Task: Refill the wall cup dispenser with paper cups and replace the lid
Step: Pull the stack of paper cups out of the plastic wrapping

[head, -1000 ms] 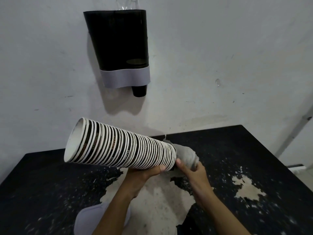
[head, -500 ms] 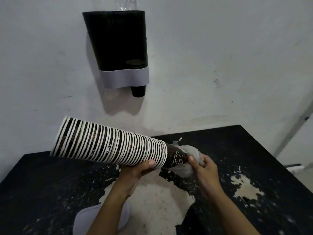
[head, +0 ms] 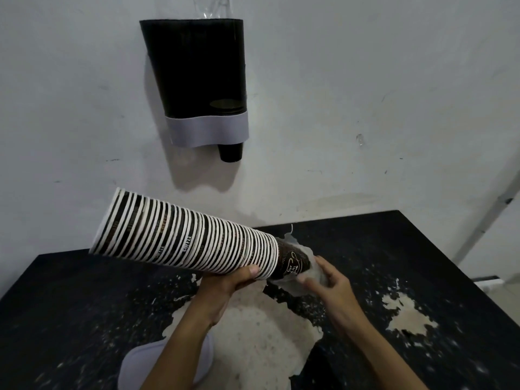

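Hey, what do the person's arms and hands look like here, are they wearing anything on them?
Both forearms are bare: no sleeves in view. The left hand and right hand have no gloves, rings, watch or bracelet that can be seen. Short, unpainted fingernails show on the left fingertips.

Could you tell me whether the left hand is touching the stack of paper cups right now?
Touching. The head view shows the left hand gripping the stack of paper cups from below near its narrow end, thumb pressed against the rims.

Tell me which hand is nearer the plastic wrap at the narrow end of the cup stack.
Right. The right hand pinches the plastic wrap at the stack's narrow end; the left hand grips the stack from below, just short of the wrap.
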